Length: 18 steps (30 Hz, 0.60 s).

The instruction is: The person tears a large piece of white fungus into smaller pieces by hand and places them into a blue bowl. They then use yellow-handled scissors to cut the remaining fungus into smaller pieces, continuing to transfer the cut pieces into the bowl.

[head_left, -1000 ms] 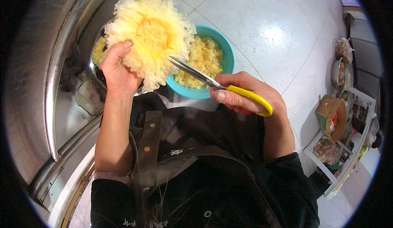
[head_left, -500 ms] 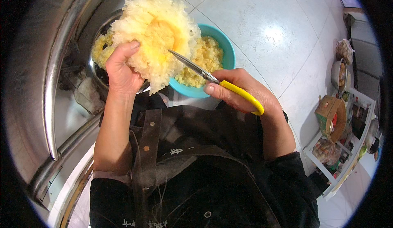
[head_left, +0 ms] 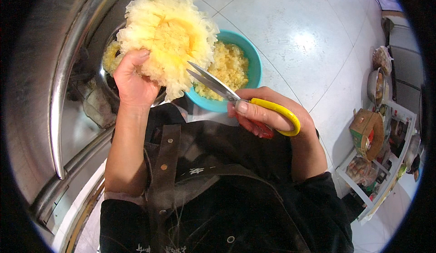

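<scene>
R hand [head_left: 286, 100] wrapped round yellow-handled steel scissors [head_left: 225, 90], blades part-open; L hand [head_left: 136, 82] grips big frilly pale-yellow fungus-like head [head_left: 170, 37] above bowls. Prob. part-done: many yellowish pieces [head_left: 229, 64] cut, head's bulk left. Below, round turquoise plastic bowl [head_left: 255, 57] w/ pieces; shiny dark round bowl [head_left: 103, 74], L, w/ frilly bits [head_left: 110, 57].

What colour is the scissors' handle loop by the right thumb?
The handle loop is bright yellow, best seen in the head view.
</scene>
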Each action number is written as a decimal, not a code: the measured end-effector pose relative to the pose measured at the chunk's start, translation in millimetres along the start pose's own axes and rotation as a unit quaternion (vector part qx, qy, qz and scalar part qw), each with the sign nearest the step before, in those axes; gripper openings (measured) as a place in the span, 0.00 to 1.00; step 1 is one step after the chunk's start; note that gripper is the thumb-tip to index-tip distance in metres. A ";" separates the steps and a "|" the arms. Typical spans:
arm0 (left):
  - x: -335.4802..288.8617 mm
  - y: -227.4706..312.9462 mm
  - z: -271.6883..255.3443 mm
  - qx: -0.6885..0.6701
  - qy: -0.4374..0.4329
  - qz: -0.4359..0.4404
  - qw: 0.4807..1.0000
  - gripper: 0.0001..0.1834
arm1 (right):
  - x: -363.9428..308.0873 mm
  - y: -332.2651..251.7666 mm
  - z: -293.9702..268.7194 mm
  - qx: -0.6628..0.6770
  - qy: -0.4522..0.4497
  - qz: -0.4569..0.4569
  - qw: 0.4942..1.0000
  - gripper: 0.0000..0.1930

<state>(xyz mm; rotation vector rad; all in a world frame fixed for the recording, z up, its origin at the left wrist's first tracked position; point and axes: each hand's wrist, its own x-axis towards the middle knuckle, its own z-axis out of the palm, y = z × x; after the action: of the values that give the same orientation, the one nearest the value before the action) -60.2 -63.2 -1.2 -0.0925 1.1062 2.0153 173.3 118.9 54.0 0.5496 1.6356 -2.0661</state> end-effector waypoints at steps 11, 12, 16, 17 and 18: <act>-8.2 -6.3 10.1 0.011 -0.005 -0.016 1.000 0.24 | 8.1 -0.2 8.7 -0.085 0.047 0.014 0.995 0.35; -8.1 -6.4 9.6 0.009 -0.005 -0.017 1.000 0.23 | 7.7 -2.6 10.4 -0.091 0.056 0.024 0.994 0.35; -6.1 -7.3 12.2 0.013 0.007 0.005 1.000 0.23 | 6.7 -7.6 14.3 -0.089 0.084 0.025 0.992 0.36; -5.9 -6.8 12.8 0.006 0.007 0.002 1.000 0.23 | 7.2 -3.5 13.5 -0.092 0.088 0.020 0.992 0.35; -5.5 -6.6 13.2 -0.001 0.008 -0.001 1.000 0.23 | 7.2 0.2 12.5 -0.095 0.091 0.015 0.991 0.35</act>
<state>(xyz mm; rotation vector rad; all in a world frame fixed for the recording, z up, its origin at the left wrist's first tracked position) -48.1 -55.1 4.8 -0.1102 1.1133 2.0161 167.1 106.0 52.5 0.7090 1.8913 -1.8585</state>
